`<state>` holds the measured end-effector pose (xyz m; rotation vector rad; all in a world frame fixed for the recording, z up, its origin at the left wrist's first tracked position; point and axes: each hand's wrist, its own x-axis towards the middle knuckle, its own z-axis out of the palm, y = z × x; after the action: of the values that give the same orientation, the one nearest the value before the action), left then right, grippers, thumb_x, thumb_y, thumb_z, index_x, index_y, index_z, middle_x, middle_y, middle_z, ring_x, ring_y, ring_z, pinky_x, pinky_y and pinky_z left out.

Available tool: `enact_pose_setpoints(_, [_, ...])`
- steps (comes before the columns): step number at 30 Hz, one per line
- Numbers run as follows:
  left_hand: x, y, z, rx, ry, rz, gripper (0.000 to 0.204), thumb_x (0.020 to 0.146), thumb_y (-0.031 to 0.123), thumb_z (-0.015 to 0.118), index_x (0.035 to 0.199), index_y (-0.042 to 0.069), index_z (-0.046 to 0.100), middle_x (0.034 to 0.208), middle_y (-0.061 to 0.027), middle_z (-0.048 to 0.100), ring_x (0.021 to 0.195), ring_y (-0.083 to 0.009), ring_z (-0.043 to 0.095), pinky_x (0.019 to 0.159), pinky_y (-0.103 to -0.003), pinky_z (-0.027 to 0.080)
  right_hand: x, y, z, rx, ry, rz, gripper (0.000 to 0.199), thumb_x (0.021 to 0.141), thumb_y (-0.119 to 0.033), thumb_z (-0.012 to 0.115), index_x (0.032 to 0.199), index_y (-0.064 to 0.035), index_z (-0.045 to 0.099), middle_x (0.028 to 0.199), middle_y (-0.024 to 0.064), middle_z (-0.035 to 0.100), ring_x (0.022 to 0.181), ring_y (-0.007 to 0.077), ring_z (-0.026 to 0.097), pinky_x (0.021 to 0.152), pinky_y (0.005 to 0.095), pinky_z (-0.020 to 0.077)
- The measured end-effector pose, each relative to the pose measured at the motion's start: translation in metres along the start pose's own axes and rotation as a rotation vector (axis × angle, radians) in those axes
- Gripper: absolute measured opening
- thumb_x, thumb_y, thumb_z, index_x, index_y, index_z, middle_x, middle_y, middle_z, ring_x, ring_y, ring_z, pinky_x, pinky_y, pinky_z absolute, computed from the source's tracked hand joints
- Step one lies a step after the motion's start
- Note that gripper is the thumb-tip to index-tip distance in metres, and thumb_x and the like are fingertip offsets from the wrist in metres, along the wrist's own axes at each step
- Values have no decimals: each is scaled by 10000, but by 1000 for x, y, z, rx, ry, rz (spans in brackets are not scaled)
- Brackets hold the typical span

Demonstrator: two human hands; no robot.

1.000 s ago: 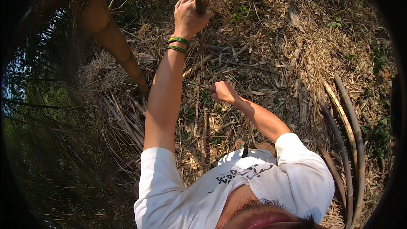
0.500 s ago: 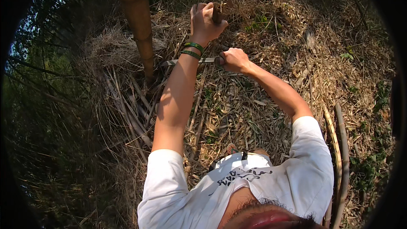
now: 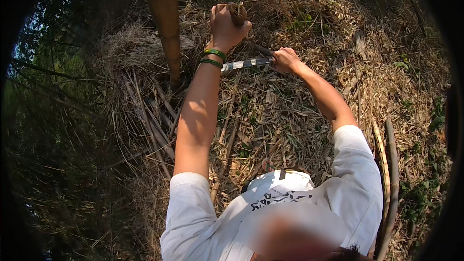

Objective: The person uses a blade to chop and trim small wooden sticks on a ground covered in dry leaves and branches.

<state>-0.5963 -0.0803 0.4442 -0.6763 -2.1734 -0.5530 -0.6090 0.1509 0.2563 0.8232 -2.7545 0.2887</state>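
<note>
My left hand [image 3: 225, 26], with green bands at its wrist, is wrapped round the rough upper end of a brown bamboo stem [image 3: 238, 14]. Below and to its right, my right hand [image 3: 287, 60] is closed on the handle end of a saw [image 3: 246, 63]. The saw's straight silvery blade runs leftward and passes behind my left forearm, where its far part is hidden. A dark bar slants up from my right hand above the blade. Teeth and any contact with the stem cannot be made out.
A thick upright bamboo pole [image 3: 166, 29] stands left of my left hand. Dry stalks [image 3: 154, 125] lie tangled left of my forearm. Leaf litter [image 3: 285, 121] covers the ground. Two long poles [image 3: 392, 164] lie at the right, near green plants [image 3: 420, 198].
My right hand has drawn the saw to the right, away from my left forearm. My left hand, still round the bamboo stem, shows slightly further left.
</note>
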Motion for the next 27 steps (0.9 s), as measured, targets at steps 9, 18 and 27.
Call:
enact_pose_setpoints(9, [-58,-29,-38,-400,181,-359,353,842,304,750,1010,46,577,868,-54,573,825,-145,596,746,-346,521,-227,44,47,335,-361,714,242,754,-287,634,787,-50,670,820,235,652,815,410,643,718,462,508])
enact_pose_setpoints(18, [-207,-6,-23,-434,815,-1349,614,896,535,641,1174,-8,566,1108,-144,625,979,-206,612,886,-411,492,-465,-56,24,492,-424,1353,266,709,-228,677,787,20,623,773,228,653,777,405,639,716,476,478])
enact_pose_setpoints(27, [-286,32,18,-816,921,-1284,478,949,473,585,1185,59,613,1243,-34,584,1237,-200,455,1145,-432,196,-536,-41,4,409,-393,1456,335,721,-283,697,862,20,693,839,245,678,853,402,656,765,465,496])
